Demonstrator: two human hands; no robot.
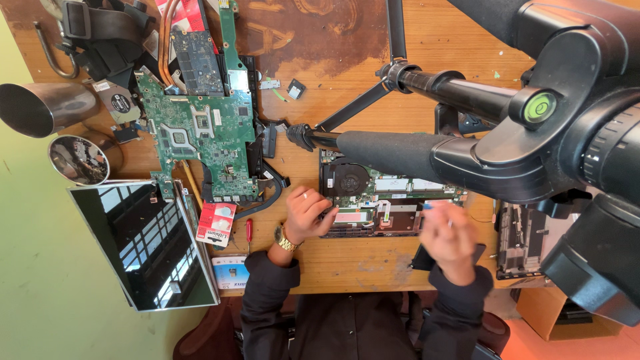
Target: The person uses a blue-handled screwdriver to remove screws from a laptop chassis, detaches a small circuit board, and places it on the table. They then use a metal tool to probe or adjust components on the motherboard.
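From where I'm watching, the worn wooden workbench (347,263) has an opened dark laptop base with exposed fan and boards (383,200) sitting mid-table, right of a big green motherboard (200,130). My left hand (305,215) rests loosely curled on the laptop's left edge, gripping nothing. Right hand (450,239) hovers blurred over its right end pinching something small and blue; can't tell what it is.

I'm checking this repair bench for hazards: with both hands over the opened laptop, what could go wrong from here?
1. The left hand rests on the opened laptop; bare fingers and the metal wristwatch could short or scratch exposed parts.
2. The right hand is motion-blurred just above the board; a quick move might snag something.
3. The loose screen panel overhangs the table edge and could get knocked off.
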